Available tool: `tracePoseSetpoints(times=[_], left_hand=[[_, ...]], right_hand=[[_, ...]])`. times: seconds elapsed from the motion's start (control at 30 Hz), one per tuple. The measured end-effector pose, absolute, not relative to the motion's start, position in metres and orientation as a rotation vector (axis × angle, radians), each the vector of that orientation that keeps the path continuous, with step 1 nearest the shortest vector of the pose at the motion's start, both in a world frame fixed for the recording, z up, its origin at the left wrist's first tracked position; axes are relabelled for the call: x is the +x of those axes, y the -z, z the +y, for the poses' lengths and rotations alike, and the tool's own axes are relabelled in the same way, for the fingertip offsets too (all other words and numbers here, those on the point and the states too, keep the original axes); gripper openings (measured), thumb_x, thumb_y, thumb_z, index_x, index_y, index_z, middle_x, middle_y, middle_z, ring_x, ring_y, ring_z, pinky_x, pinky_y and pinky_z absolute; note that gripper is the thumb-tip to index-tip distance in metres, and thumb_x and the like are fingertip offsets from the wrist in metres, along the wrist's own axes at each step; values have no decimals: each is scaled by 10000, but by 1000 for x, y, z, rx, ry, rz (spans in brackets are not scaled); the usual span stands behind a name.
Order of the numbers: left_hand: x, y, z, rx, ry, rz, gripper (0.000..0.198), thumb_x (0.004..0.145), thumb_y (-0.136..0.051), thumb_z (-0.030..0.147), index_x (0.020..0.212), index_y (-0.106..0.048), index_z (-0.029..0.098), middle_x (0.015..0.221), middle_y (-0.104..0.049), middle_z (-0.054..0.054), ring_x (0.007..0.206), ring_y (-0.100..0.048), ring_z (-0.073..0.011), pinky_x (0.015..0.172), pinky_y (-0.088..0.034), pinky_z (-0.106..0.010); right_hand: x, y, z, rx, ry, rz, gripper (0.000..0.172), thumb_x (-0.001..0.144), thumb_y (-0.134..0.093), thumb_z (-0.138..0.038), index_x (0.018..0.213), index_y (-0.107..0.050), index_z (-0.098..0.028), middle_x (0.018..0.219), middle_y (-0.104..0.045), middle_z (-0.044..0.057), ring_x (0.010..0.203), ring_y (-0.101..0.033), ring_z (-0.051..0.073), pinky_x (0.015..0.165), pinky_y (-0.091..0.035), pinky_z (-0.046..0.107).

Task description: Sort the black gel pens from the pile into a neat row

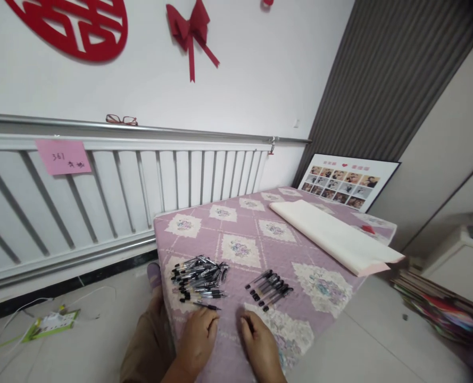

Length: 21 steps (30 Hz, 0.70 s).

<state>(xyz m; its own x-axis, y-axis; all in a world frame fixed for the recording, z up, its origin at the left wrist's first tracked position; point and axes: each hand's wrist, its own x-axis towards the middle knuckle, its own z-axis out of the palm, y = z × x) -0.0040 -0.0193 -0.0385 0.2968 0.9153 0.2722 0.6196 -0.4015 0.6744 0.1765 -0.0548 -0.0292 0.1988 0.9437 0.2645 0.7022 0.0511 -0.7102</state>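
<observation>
My left hand (198, 336) rests on the table's near edge, fingers curled in, with nothing visible in it. Just beyond its knuckles lies a single black pen (201, 305); whether they touch I cannot tell. Behind that is a jumbled pile of black and clear pens (199, 276). My right hand (259, 340) lies beside the left on the cloth, loosely closed, and no object shows in it. Further out from it, several black-capped pens (268, 290) are lined up side by side in a slanted row.
A purple floral cloth (256, 258) covers the table. Folded cream sheeting (328, 231) lies at the right, before a photo board (346, 181). A white radiator (184, 178) runs along the wall, with glasses (121, 120) above it. On the floor are a power strip (52, 325) and stacked papers (439, 306).
</observation>
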Motion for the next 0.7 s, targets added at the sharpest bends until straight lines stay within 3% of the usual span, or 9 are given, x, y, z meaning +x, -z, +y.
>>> tracePoseSetpoints(times=[0.7], left_hand=[[-2,26,-20,2158,-886,1432,214,834,-463,163,848,-666,230,854,-664,-17,850,-579,-186,785,-382,-310]], right_hand=[[182,30,-51,-1736,-398,-1597,331,861,-418,-421,952,-654,-207,970,-711,71,899,-660,216,814,-500,308]])
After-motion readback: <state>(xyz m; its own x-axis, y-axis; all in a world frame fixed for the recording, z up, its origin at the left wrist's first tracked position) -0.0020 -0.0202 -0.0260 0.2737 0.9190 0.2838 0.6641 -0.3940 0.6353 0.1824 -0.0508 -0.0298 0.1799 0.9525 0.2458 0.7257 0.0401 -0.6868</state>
